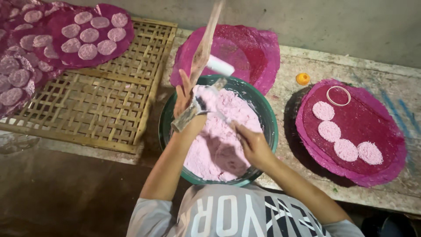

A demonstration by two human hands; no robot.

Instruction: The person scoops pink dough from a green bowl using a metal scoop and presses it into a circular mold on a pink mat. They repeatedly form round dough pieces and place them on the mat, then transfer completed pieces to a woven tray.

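The fingers (183,94) of the left hand (184,103) are curled tight around a long, thin, pink-stained stick with a short white roller at its side (206,44), which rises steeply from the fist towards the wall; a grey, dough-caked end of it juts out below the palm. The fingers (239,131) of the right hand (251,145) are bent and close together, their tips pressed against the pale pink dough; whether they pinch a piece of it cannot be told. Both hands hang over the round dark green basin (268,115), the left at its near-left rim, the right at the middle.

Left of the basin lies the large flat woven bamboo rack (101,105), resting on the long, stained concrete ledge (377,72). Across the rack's far-left corner spread overlapping magenta round mats (66,19) dotted with pale pink discs. Behind the basin, touching its far rim, lies another magenta round mat (258,52). To the right, well apart from the hands, sits a magenta round tray (372,127) bearing four flat pink dough discs (346,150) in a curved row and a thin white ring (338,95) near its far edge. The soft heap of pale pink dough (210,153) fills the basin. A small orange cap (303,79) sits on the ledge between the mat and the tray.
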